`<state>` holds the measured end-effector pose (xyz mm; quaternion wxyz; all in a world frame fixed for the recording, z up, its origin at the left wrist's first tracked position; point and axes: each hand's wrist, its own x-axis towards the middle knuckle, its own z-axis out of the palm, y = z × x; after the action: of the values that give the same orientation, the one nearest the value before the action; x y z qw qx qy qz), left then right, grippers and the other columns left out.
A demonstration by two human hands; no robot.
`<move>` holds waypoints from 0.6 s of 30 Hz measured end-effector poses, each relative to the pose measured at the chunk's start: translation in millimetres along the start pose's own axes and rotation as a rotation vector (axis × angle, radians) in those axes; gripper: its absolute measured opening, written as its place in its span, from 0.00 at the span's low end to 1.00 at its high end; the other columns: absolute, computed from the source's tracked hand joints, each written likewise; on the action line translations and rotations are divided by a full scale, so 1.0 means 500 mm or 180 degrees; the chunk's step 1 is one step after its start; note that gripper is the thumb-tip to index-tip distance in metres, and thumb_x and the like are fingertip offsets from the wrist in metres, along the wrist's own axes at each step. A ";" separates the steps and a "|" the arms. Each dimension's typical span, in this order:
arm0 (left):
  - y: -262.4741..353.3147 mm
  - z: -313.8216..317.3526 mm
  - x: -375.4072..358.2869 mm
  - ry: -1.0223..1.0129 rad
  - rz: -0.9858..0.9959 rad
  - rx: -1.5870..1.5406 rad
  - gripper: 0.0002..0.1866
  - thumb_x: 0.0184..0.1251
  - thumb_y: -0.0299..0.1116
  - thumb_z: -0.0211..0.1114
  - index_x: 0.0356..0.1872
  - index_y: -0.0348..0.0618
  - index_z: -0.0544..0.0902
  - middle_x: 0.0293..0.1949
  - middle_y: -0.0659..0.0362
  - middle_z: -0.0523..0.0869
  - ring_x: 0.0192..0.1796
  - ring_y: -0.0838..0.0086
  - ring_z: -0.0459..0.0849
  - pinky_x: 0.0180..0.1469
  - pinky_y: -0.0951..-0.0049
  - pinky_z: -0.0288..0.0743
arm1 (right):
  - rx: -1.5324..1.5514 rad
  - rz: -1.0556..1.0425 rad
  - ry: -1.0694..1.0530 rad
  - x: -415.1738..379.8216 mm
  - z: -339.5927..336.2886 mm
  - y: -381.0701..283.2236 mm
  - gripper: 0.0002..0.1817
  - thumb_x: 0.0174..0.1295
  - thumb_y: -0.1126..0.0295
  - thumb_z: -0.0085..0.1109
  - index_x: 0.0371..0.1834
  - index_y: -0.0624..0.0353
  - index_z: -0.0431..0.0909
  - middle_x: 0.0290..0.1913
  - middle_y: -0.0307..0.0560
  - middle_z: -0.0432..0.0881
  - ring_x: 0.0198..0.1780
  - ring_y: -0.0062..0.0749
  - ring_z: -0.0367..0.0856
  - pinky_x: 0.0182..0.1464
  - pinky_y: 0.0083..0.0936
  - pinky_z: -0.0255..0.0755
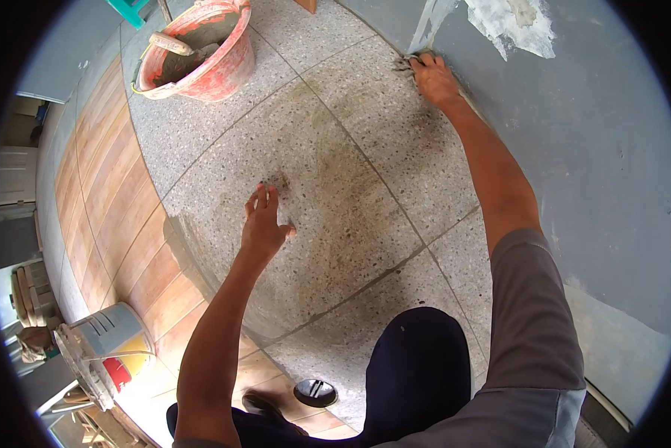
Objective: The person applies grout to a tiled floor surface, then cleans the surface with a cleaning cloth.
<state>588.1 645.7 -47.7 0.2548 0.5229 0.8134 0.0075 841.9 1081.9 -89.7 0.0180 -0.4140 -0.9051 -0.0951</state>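
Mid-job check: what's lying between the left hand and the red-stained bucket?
No object: the head view shows only speckled floor, crossed by a joint line, between the left hand and the red-stained bucket.

right fingers (427, 63) hold a grey rag (404, 65) where the tiled floor (328, 216) meets the wall (597, 149).

no text, label or number can be read; dark marks (106, 324) on the grey bucket (119, 337) are illegible.
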 end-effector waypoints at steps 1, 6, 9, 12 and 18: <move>0.000 0.002 -0.001 -0.0017 -0.0007 -0.0003 0.57 0.51 0.34 0.82 0.81 0.36 0.57 0.83 0.42 0.50 0.83 0.43 0.51 0.79 0.55 0.65 | -0.0042 0.0068 0.0034 -0.003 0.003 -0.002 0.21 0.74 0.69 0.51 0.69 0.52 0.75 0.64 0.47 0.74 0.64 0.49 0.74 0.65 0.45 0.74; -0.001 0.000 0.001 -0.0022 -0.0018 0.0026 0.56 0.51 0.33 0.82 0.81 0.36 0.57 0.83 0.42 0.51 0.83 0.42 0.51 0.79 0.54 0.66 | 0.0045 0.0652 -0.0041 0.010 0.009 0.015 0.21 0.75 0.64 0.50 0.68 0.54 0.76 0.65 0.48 0.74 0.64 0.51 0.75 0.62 0.48 0.77; -0.004 0.004 0.004 0.0010 0.0033 0.0054 0.57 0.51 0.34 0.82 0.81 0.36 0.57 0.83 0.42 0.51 0.82 0.42 0.52 0.78 0.54 0.66 | -0.0111 0.0647 -0.0127 0.017 0.022 0.030 0.19 0.74 0.65 0.49 0.63 0.57 0.79 0.64 0.54 0.73 0.65 0.55 0.75 0.61 0.46 0.80; -0.004 0.006 0.003 0.0003 -0.0085 -0.0129 0.59 0.49 0.35 0.84 0.82 0.38 0.57 0.83 0.43 0.51 0.84 0.46 0.51 0.82 0.56 0.56 | -0.0001 0.0876 -0.0321 0.008 0.018 0.042 0.19 0.73 0.65 0.52 0.61 0.60 0.81 0.68 0.53 0.73 0.67 0.53 0.74 0.60 0.47 0.80; -0.007 0.008 0.005 0.0052 0.0027 0.0073 0.57 0.50 0.35 0.83 0.81 0.37 0.58 0.83 0.40 0.52 0.82 0.41 0.54 0.79 0.53 0.65 | -0.0139 0.0922 -0.0585 -0.073 -0.009 0.056 0.18 0.73 0.65 0.52 0.58 0.61 0.84 0.67 0.54 0.73 0.66 0.53 0.75 0.61 0.45 0.80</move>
<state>586.0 645.3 -53.3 0.2420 0.5291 0.8133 0.0035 886.7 1071.9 -84.8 -0.0603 -0.5473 -0.8316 -0.0729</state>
